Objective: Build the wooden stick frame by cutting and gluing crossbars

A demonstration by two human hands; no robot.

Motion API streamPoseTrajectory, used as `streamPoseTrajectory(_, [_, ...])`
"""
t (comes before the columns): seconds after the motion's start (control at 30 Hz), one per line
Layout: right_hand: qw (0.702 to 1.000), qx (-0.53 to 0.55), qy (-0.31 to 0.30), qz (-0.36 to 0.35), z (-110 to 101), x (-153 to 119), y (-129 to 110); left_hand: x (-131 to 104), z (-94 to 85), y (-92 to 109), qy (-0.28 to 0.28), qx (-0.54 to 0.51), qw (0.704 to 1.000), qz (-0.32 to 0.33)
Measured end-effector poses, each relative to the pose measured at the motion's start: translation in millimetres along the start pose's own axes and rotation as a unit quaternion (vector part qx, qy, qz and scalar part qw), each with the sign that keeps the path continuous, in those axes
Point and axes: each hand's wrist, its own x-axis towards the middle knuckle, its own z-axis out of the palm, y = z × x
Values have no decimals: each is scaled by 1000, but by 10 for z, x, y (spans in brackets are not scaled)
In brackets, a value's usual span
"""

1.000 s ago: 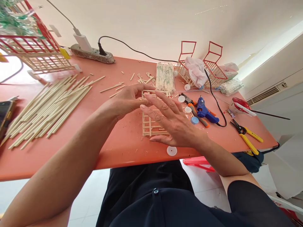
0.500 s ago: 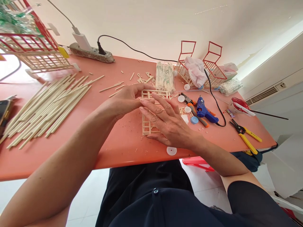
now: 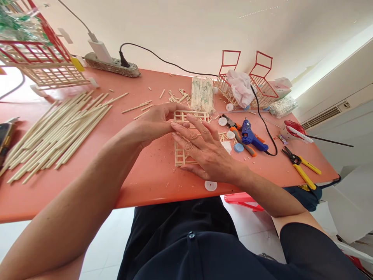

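Note:
A small lattice frame of pale wooden sticks [image 3: 176, 155] lies on the orange table in front of me, partly covered by my hands. My left hand [image 3: 155, 125] grips its far left part, thumb on the near side and fingers bent around the far side. Over the right part of the frame spreads my right hand [image 3: 209, 156], its fingers reaching across the sticks towards my left thumb. The right thumb presses at the near edge. Both hands' fingertips meet close together, and whether a small piece sits between them is hidden.
Loose sticks [image 3: 67, 128] lie at left, near a power strip [image 3: 113, 67]. A wrapped stick bundle [image 3: 203, 95] is behind the frame. At right are a blue glue gun [image 3: 252, 137], pliers [image 3: 243, 142], yellow-handled wire strippers [image 3: 301, 165] and a cup [image 3: 288, 130]. A white disc [image 3: 210, 186] lies near the front edge.
The hands and the frame stay almost in place. Only a very slight shift of the whole view shows.

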Motion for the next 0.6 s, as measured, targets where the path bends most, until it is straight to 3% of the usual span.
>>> streamPoseTrajectory(0.3, [1000, -8, -8, 1, -42, -2, 57, 22, -38, -44, -6, 9, 1000, 6])
streamPoseTrajectory(0.6, [999, -31, -29, -31, -116, -35, -36, 17, -7, -27, 18, 2, 1000, 14])
